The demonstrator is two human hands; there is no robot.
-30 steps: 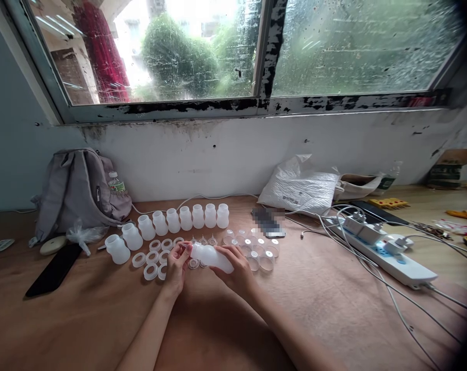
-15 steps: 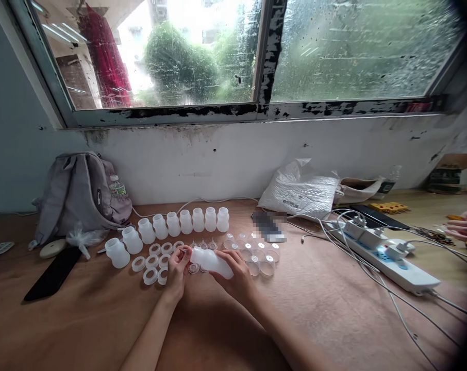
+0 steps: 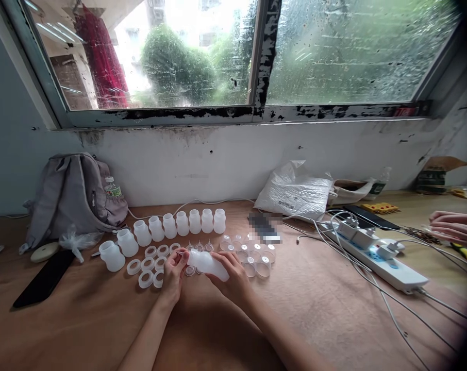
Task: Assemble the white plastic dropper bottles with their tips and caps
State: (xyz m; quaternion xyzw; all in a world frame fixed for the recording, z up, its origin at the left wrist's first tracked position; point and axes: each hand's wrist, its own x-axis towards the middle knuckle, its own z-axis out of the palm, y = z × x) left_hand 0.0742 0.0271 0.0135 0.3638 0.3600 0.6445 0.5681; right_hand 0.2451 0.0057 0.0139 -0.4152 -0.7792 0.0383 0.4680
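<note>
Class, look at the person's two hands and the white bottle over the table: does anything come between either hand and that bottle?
Nothing visible does. The right hand grips the white bottle around its body, and the left hand has its fingertips at the bottle's neck. The loose rings and clear caps lie on the table beside them.

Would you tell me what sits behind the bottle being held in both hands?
Behind the bottle stand small clear caps and a row of white bottles. The hands and bottle cover a few pieces on the table directly beneath.

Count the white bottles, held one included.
10. Nine stand in a curved row behind the rings, from the left end to the right end; one bottle lies tilted in the hands.
</note>
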